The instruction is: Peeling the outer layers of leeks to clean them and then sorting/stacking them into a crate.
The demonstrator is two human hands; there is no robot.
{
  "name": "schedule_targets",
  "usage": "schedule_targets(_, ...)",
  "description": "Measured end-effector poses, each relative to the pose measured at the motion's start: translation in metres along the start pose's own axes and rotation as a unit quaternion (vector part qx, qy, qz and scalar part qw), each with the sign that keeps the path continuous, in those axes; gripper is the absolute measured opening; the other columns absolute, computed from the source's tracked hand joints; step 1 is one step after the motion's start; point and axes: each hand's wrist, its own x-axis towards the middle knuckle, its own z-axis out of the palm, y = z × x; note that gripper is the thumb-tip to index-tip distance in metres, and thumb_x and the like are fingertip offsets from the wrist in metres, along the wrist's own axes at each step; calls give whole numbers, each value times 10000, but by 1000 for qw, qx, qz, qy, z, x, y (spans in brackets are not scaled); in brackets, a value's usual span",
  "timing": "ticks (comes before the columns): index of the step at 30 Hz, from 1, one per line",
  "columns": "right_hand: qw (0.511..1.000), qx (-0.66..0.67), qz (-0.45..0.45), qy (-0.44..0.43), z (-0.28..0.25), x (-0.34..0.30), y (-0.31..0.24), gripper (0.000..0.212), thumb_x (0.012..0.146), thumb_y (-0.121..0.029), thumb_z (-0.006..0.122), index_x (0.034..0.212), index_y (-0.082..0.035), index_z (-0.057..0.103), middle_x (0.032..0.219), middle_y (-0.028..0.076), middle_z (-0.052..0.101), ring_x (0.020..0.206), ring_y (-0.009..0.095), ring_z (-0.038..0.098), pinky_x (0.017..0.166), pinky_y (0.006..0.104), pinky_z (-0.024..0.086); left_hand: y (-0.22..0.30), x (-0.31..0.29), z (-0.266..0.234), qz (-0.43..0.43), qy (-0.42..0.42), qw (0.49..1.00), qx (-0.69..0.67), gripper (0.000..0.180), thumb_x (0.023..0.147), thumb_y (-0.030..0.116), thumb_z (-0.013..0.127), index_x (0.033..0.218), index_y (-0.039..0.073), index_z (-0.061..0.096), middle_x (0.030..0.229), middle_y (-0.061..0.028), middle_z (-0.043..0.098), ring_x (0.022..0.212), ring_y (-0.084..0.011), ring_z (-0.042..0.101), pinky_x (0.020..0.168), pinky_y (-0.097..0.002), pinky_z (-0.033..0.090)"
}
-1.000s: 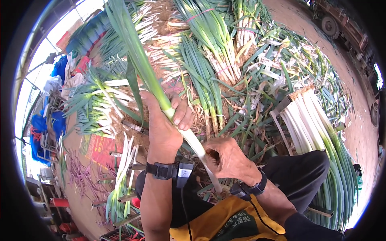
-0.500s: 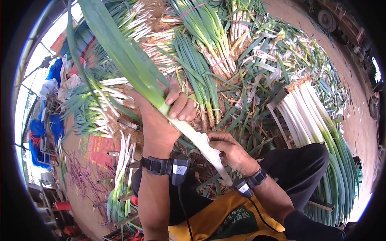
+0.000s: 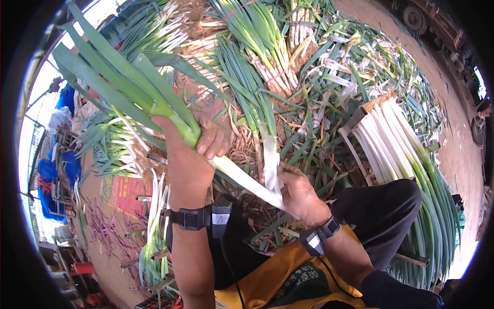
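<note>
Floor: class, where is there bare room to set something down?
Bare ground shows at upper right between the leaf heap and the wheel, with a smaller patch lower left beside purple strips. Beyond the left hand, which grips a leek, and the right hand, bundles crowd together.

The left forearm (image 3: 193, 262) rises almost straight from the near edge, its wrist (image 3: 191, 200) nearly in line with it. The left hand (image 3: 188, 159) is closed in a firm grip, the thumb (image 3: 165, 129) stretched toward the far left and the other fingers (image 3: 212, 139) curled over from the right. The right forearm (image 3: 352, 255) slants in from the near right. The right hand (image 3: 301, 196) sits nearer and lower than the left, well apart from it, its fingers (image 3: 286, 172) bent in a pinch and pointing far left.
</note>
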Motion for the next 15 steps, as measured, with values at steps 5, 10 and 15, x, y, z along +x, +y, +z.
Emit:
schedule_targets(5, 960, 240, -3, -141, -10, -4, -17, 103, 990, -108, 467, 976, -40, 544, 677, -22, 394, 545, 92, 331, 528, 278, 317, 19, -2, -19, -4, 14, 1000, -7, 720, 966, 715, 295, 818, 54, 540, 539, 48, 334, 438, -83, 312, 491, -254, 306)
schedule_targets(10, 903, -342, -212, -150, -44, -17, -9, 230, 972, -261, 571, 946, -38, 620, 604, 60, 509, 511, 211, 503, 516, 328, 415, 33, -1, -32, 43, 44, 998, -16, 652, 975, 669, 365, 847, 52, 531, 542, 63, 316, 451, -72, 304, 486, -243, 302)
schedule_targets(15, 583, -808, -51, -69, -169, -4, 61, 314, 903, -343, 658, 959, -37, 698, 790, 171, 696, 764, 344, 695, 666, 459, 523, 58, -3, -40, 81, 43, 996, 0, 640, 955, 673, 411, 843, 53, 524, 548, 62, 312, 457, -71, 288, 487, -241, 298)
